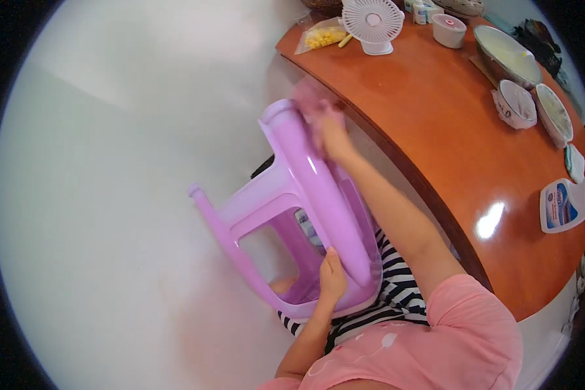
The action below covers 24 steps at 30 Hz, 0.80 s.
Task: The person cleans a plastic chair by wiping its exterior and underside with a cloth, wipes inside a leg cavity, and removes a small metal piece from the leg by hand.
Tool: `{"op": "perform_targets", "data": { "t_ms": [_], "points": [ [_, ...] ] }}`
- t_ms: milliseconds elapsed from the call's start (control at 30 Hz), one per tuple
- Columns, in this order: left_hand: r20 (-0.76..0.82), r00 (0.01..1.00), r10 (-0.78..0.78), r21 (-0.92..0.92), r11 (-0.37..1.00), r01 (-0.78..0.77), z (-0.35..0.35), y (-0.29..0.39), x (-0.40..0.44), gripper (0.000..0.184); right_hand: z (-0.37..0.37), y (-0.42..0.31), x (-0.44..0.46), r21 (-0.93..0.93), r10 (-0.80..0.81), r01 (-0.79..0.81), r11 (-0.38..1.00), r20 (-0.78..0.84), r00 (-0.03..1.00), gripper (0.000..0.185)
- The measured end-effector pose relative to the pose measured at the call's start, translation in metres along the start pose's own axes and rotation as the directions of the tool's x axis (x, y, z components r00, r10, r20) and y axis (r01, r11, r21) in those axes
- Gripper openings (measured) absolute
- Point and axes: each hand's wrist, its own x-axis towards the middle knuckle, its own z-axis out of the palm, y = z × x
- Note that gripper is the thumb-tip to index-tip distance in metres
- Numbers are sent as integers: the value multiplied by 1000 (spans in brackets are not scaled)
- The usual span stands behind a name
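A purple plastic stool [322, 201] lies tilted on its side over my lap, its legs pointing to the left. My left hand [333, 276] grips the near side of the stool, thumb up on its edge and the other fingers hidden behind it. At the far end of the stool is my right hand [325, 127], smeared by motion, with something pinkish and blurred around it. Whether that hand holds anything cannot be made out.
To the right stands a brown wooden table [422, 97] with a curved edge. On it are a white fan [374, 23], a bag of yellow pieces [324, 38], a lidded tub [448, 31], several bowls and a white labelled bottle [559, 207]. Pale floor [110, 195] lies left.
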Motion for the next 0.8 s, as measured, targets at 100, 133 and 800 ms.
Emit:
{"op": "perform_targets", "data": {
  "t_ms": [100,133,800],
  "points": [
    [14,995,-95,30,995,94,-8,-6,2,52,-34,-31,-71,296,-154,46,954,353,923,42],
    [-11,994,-105,28,994,105,-11,-10,4,52,-29,-17,-86,303,-273,197,932,234,933,43],
    [20,987,-158,-6,987,158,-8,-16,0,54,24,101,-17,217,-25,-27,976,234,972,52]
  ]
}}
